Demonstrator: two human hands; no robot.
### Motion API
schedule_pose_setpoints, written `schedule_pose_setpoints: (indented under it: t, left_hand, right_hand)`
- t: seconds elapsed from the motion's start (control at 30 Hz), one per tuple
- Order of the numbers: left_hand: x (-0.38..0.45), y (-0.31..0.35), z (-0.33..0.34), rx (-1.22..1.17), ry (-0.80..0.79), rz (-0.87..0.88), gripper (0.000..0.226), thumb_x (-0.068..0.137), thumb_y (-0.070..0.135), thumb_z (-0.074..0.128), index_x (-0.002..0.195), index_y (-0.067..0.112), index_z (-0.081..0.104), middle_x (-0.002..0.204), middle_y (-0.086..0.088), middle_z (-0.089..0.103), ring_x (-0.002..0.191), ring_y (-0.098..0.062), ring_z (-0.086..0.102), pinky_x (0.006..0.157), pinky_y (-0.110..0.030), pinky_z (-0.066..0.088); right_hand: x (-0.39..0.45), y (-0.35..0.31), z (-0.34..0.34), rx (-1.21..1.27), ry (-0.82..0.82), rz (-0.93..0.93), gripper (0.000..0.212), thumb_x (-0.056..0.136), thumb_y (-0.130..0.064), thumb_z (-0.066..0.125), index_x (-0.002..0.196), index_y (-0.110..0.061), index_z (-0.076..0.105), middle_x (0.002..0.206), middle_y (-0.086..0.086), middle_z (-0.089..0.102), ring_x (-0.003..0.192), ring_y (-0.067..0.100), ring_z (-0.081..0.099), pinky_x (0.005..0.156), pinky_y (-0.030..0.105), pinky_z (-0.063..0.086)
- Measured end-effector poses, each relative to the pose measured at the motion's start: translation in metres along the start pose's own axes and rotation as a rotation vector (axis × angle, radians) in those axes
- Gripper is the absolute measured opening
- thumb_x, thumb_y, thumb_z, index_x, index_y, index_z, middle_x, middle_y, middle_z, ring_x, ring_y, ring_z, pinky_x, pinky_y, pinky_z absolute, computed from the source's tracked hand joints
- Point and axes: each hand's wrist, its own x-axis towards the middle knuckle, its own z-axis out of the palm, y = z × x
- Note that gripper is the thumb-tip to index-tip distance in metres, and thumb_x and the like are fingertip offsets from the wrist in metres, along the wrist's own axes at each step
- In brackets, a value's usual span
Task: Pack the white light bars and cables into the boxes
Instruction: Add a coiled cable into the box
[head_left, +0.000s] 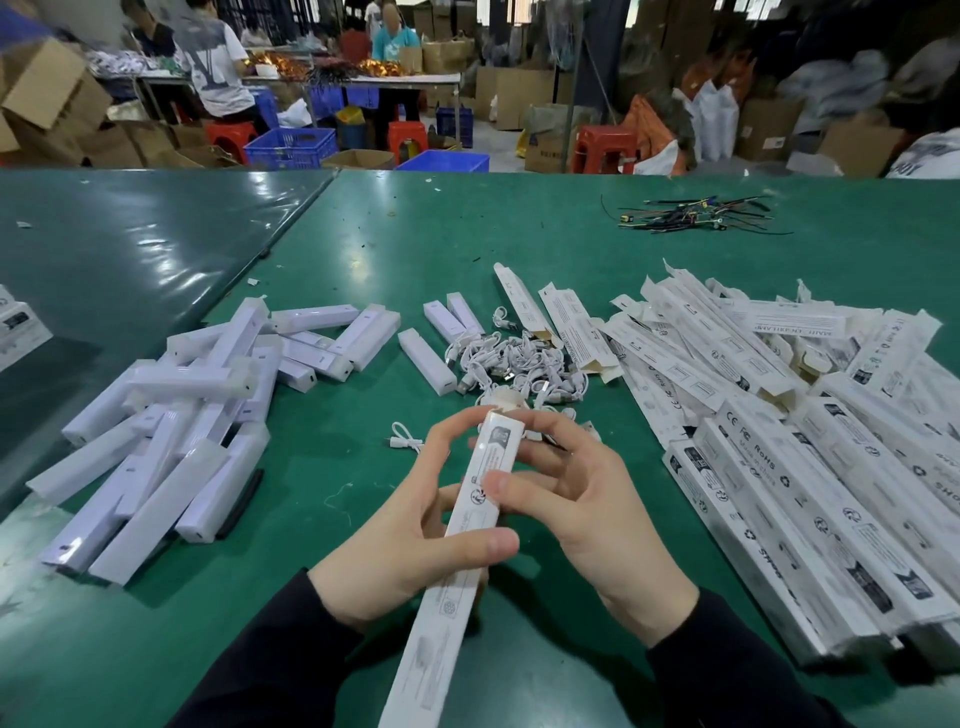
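Glossy green table (467, 249), beyond it cardboard cartons (47, 88), blue crates (291, 148), red stools (605, 148).

I have just one view, from the camera worn on the person's head. It looks forward and down across the green table (519, 249), close over the two hands, which fill the lower middle. Its wide lens bends the table's far edge and takes in the workshop behind, though the corners are blurred, I think from the lens.
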Motion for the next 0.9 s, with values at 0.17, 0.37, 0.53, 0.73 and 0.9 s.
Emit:
schedule_pose_setpoints:
  t: [0.17,0.37,0.53,0.73,0.9]
  left_hand:
    - [0.002,-0.003,0.004,-0.052,0.053,0.041,0.064,0.083,0.009,0.067,0.132,0.022,0.028,0.07,0.01,0.065,0.057,0.002,0.053,0.057,-0.01,0.044]
    - [0.002,-0.009,0.007,-0.074,0.106,0.066,0.057,0.076,0.013,0.07,0.118,0.03,0.035,0.067,0.007,0.062,0.053,-0.002,0.048,0.051,-0.012,0.041]
    - [0.001,-0.007,0.008,0.008,0.1,0.055,0.048,0.077,0.015,0.073,0.108,0.034,0.041,0.072,0.006,0.063,0.052,-0.009,0.042,0.05,-0.018,0.039]
    - [-0.002,-0.009,0.012,0.086,0.09,-0.015,0.061,0.073,0.021,0.079,0.118,0.034,0.038,0.069,0.004,0.057,0.058,-0.026,0.036,0.057,-0.043,0.036]
    - [-0.002,-0.011,0.01,0.125,0.103,-0.031,0.065,0.072,0.022,0.081,0.118,0.038,0.038,0.068,0.005,0.059,0.053,-0.02,0.036,0.052,-0.036,0.034]
  right_hand:
    - [-0.002,0.0,0.001,-0.07,-0.003,-0.031,0.035,0.077,0.004,0.076,0.104,-0.015,0.066,0.095,0.004,0.073,0.076,0.019,0.069,0.069,0.023,0.054]
    - [0.0,0.002,-0.001,-0.003,0.064,0.02,0.051,0.069,0.006,0.081,0.11,-0.012,0.057,0.096,0.004,0.072,0.072,0.02,0.07,0.063,0.025,0.054]
    - [0.002,0.0,-0.002,0.046,0.071,0.091,0.044,0.077,-0.009,0.078,0.115,-0.012,0.058,0.086,0.005,0.074,0.071,0.018,0.068,0.066,0.024,0.054]
    - [0.006,-0.002,-0.006,0.095,0.154,0.24,0.029,0.08,-0.033,0.069,0.097,-0.012,0.078,0.083,0.006,0.071,0.068,0.014,0.061,0.068,0.024,0.055]
    - [0.005,-0.001,-0.01,0.058,0.103,0.211,0.013,0.085,-0.012,0.069,0.093,-0.017,0.078,0.085,0.006,0.074,0.075,0.013,0.067,0.068,0.02,0.054]
